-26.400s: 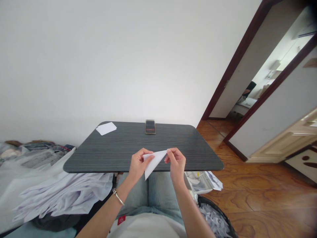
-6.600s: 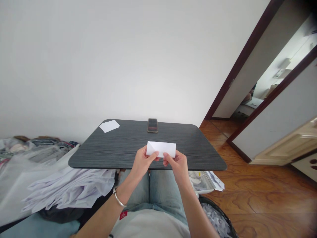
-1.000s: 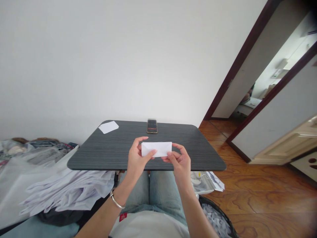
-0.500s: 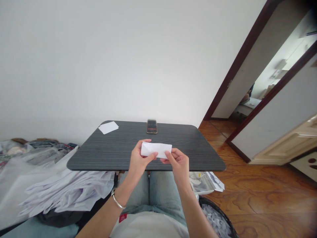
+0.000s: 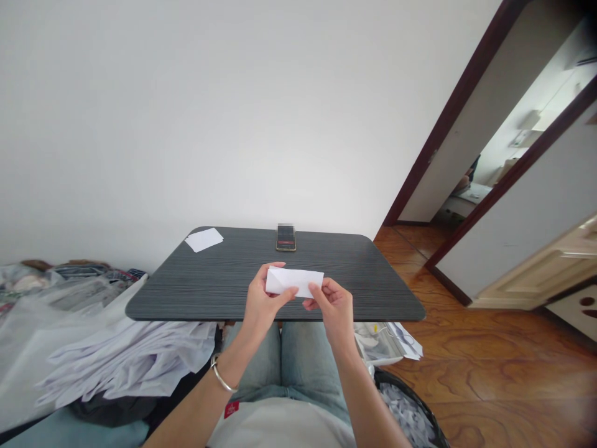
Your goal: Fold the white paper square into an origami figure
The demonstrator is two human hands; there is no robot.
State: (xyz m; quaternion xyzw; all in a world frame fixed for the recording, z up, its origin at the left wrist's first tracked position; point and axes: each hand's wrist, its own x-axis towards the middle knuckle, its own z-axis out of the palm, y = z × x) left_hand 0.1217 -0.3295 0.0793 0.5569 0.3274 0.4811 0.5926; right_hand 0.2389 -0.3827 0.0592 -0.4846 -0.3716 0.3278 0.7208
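Observation:
A folded white paper (image 5: 291, 280), a narrow strip with a slanting crease at its left end, is held just above the near half of the dark table (image 5: 224, 280). My left hand (image 5: 264, 295) grips its left part, thumb across the front and fingers behind. At the lower right corner my right hand (image 5: 334, 305) pinches it between thumb and fingers. Most of the left fingers are hidden behind the paper.
A small stack of white paper (image 5: 204, 239) lies at the table's far left corner. A phone (image 5: 286, 238) stands near the back edge. White cloth (image 5: 135, 354) is heaped at the left, and a black-lined bin (image 5: 405, 414) of scraps sits lower right.
My right thumb and hand have shifted slightly to the left along the paper. The paper and my left hand have barely moved.

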